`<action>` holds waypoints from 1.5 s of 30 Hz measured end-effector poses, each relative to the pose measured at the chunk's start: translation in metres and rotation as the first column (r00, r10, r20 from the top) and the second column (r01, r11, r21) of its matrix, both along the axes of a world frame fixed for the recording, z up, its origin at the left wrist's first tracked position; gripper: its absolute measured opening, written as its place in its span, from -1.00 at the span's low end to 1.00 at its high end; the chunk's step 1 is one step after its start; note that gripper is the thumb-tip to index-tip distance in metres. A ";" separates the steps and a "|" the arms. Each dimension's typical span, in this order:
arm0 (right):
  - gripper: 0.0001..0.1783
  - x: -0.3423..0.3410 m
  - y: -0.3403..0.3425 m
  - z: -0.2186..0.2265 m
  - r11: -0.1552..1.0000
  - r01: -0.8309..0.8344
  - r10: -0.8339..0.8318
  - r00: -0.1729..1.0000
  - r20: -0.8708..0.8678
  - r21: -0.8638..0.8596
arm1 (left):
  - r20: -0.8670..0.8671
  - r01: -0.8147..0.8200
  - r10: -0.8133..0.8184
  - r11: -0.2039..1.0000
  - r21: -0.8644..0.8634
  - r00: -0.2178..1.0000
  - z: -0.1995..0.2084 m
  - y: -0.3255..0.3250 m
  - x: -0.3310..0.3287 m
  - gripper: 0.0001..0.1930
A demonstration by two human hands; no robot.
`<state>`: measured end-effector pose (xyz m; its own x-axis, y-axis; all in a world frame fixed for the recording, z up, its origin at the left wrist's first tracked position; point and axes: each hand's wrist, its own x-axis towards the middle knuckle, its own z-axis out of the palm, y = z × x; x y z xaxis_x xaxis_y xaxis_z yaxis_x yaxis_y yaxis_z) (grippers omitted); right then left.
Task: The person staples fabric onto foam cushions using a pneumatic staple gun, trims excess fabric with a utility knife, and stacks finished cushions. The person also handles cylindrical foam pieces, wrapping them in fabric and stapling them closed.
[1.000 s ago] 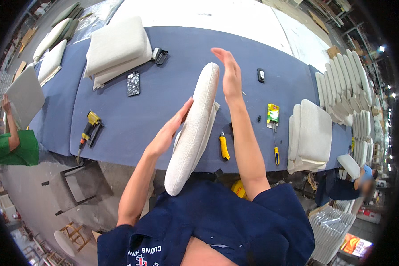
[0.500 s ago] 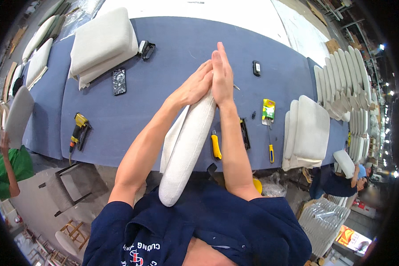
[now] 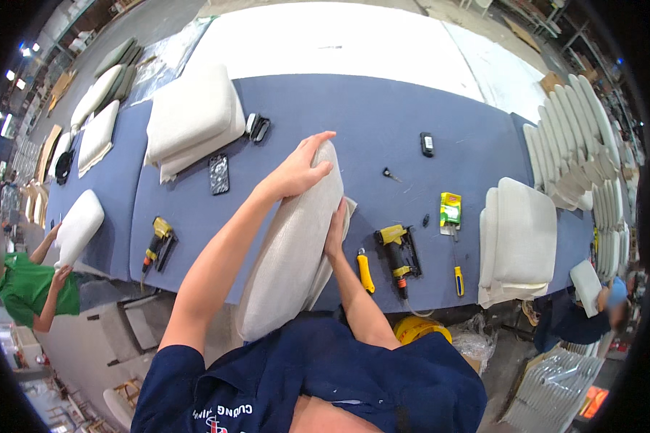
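Note:
A light grey fabric-covered seat cushion (image 3: 289, 249) stands on edge in front of me, its near end against my shirt. My left hand (image 3: 303, 172) grips its rounded far end, with the thumb over the near face. Lower down, my right hand (image 3: 335, 232) holds the right side, its fingers partly hidden between the cushion and a loose fabric flap (image 3: 349, 211). A yellow-and-black staple gun (image 3: 397, 252) and a yellow-handled cutter (image 3: 366, 270) lie just right of the cushion.
Cushion stacks stand on the blue table (image 3: 282, 108) at left (image 3: 191, 119) and right (image 3: 521, 231). Another staple gun (image 3: 159, 242), a phone (image 3: 219, 175), a screwdriver (image 3: 459, 280) and a small green-yellow box (image 3: 450, 211) lie about. A person in green (image 3: 36, 289) handles a cushion at left.
My hands have parted: the right has slid down the cushion's right side, the left stays near the far end. The cushion has turned, showing more of its broad face. My view has shifted.

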<state>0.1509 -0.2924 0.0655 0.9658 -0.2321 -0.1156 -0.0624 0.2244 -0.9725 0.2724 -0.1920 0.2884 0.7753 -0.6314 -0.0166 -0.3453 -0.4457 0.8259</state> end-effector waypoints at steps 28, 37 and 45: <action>0.06 -0.045 0.031 -0.019 0.996 0.022 -0.022 1.000 -0.005 0.081 | -0.367 -0.179 0.019 0.895 -0.408 0.930 -0.004 0.054 -0.096 -0.25; -0.06 -0.084 -0.013 0.111 0.993 -0.035 0.044 0.996 0.080 -0.108 | -0.522 -0.283 -0.041 0.802 -0.525 0.852 -0.007 0.059 -0.167 -0.25; -0.10 -0.110 0.059 0.184 0.859 0.256 -0.046 0.901 0.431 -0.443 | -0.326 -0.135 0.021 0.934 -0.330 0.945 -0.011 0.091 -0.201 -0.21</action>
